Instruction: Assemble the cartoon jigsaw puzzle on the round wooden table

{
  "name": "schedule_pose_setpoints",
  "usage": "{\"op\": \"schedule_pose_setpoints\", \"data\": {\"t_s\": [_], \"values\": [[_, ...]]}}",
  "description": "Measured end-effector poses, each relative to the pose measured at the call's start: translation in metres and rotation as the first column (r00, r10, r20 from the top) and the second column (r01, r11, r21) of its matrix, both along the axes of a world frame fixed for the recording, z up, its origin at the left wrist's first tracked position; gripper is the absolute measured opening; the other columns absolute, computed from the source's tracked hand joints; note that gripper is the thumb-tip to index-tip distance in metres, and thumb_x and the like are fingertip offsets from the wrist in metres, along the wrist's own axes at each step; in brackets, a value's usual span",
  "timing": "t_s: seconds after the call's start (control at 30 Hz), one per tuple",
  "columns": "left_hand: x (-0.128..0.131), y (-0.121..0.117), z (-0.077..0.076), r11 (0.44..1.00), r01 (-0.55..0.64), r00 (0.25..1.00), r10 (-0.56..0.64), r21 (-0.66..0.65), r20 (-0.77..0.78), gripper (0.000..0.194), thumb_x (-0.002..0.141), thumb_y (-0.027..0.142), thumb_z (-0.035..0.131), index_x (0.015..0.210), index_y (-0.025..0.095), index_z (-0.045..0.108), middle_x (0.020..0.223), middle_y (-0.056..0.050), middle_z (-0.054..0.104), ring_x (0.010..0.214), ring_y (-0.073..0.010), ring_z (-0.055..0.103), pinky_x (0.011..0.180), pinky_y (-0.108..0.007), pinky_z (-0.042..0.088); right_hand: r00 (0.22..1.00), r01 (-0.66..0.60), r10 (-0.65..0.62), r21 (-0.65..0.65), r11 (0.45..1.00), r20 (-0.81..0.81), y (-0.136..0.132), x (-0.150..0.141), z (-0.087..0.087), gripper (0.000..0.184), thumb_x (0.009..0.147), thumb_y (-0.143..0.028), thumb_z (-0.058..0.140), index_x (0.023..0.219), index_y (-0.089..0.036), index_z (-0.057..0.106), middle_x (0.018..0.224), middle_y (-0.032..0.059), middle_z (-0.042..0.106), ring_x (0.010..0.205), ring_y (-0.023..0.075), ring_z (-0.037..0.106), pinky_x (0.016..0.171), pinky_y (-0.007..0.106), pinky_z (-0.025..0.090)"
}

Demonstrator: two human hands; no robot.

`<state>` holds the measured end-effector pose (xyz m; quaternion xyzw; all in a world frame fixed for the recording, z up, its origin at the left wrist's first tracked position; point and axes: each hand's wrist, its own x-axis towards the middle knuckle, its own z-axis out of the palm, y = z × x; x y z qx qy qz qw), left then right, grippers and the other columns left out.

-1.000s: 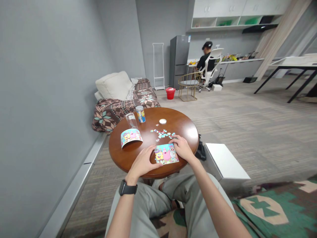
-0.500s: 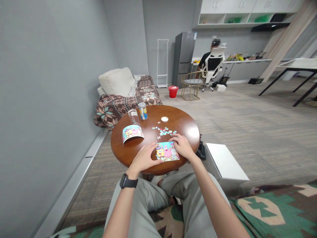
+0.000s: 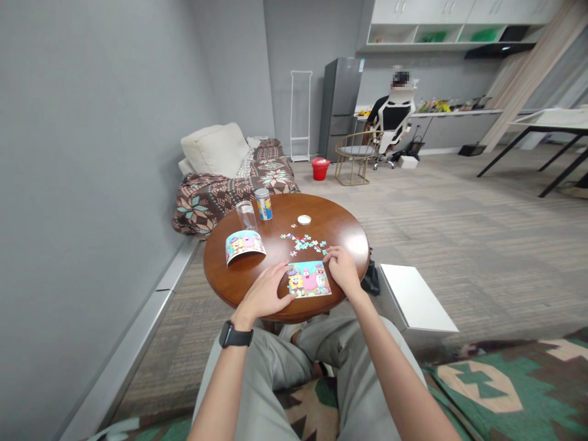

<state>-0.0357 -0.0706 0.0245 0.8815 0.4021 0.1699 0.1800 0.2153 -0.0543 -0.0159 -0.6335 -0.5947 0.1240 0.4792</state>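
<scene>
A flat jigsaw puzzle [image 3: 309, 280] with cartoon figures lies near the table's front edge. My left hand [image 3: 269, 290] rests at its left side, thumb and fingers spread, fingertips touching the upper left corner and the thumb the lower left. Beyond the puzzle's upper right corner, my right hand [image 3: 341, 268] has its fingers curled together, with a small teal puzzle piece [image 3: 324, 252] at the fingertips. Loose puzzle pieces [image 3: 305, 245] are scattered just behind the puzzle. A curved picture sheet [image 3: 245, 244] with the same cartoon stands arched on the left.
Behind the sheet are a clear plastic cylinder [image 3: 247, 215] and a printed tin [image 3: 263, 205]. A round white lid [image 3: 304, 220] lies at the back of the round wooden table [image 3: 342, 217]. A white box [image 3: 416, 298] stands right. Farther off, a person [image 3: 380, 110] sits in a chair.
My right hand has drawn off the puzzle's right part, uncovering its right-hand figure, and its fingers have curled in near the loose pieces. My left hand stays at the puzzle's left side.
</scene>
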Motion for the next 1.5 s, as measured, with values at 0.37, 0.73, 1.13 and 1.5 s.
{"op": "schedule_pose_setpoints", "data": {"t_s": [0.37,0.73,1.13,1.5], "values": [[-0.001,0.002,-0.001,1.000,0.012,1.000,-0.011,-0.024,0.015,0.067,0.078,0.033,0.070,0.141,0.022,0.049,0.153,-0.012,0.046,0.142,-0.0291,0.042,0.122,-0.049,0.030,0.998,0.056,-0.054,-0.046,0.997,0.028,-0.003,-0.001,0.000,0.037,0.070,-0.003,0.044,0.064,-0.022,0.075,0.101,0.0054,0.072,0.099,0.0206,0.066,0.101,0.035,0.047],[0.000,0.002,0.000,1.000,0.018,1.000,-0.018,-0.023,0.003,0.059,0.079,0.034,0.069,0.135,0.023,0.055,0.154,-0.011,0.046,0.144,-0.0281,0.041,0.123,-0.049,0.028,0.999,-0.005,0.009,-0.081,0.997,0.049,-0.002,0.002,0.000,0.039,0.073,-0.002,0.043,0.067,-0.022,0.076,0.107,0.0054,0.070,0.100,0.0202,0.065,0.100,0.036,0.047],[0.002,0.004,-0.004,0.999,-0.012,1.000,0.012,-0.043,-0.008,0.060,0.081,0.047,0.069,0.134,0.022,0.055,0.155,-0.010,0.045,0.144,-0.0274,0.040,0.124,-0.047,0.026,0.998,0.008,-0.010,0.037,0.999,0.054,-0.002,0.001,-0.002,0.035,0.076,-0.004,0.039,0.083,-0.019,0.070,0.096,0.0083,0.066,0.096,0.0218,0.062,0.096,0.037,0.047],[0.002,0.006,-0.010,0.998,-0.044,0.995,0.048,-0.047,0.084,0.062,0.078,0.046,0.072,0.132,0.020,0.057,0.149,-0.010,0.051,0.138,-0.0292,0.048,0.121,-0.045,0.032,0.977,0.044,-0.037,-0.029,0.999,0.209,0.001,0.001,-0.008,0.036,0.080,-0.008,0.045,0.105,-0.017,0.069,0.118,0.0131,0.067,0.118,0.0271,0.056,0.109,0.046,0.037]]}}
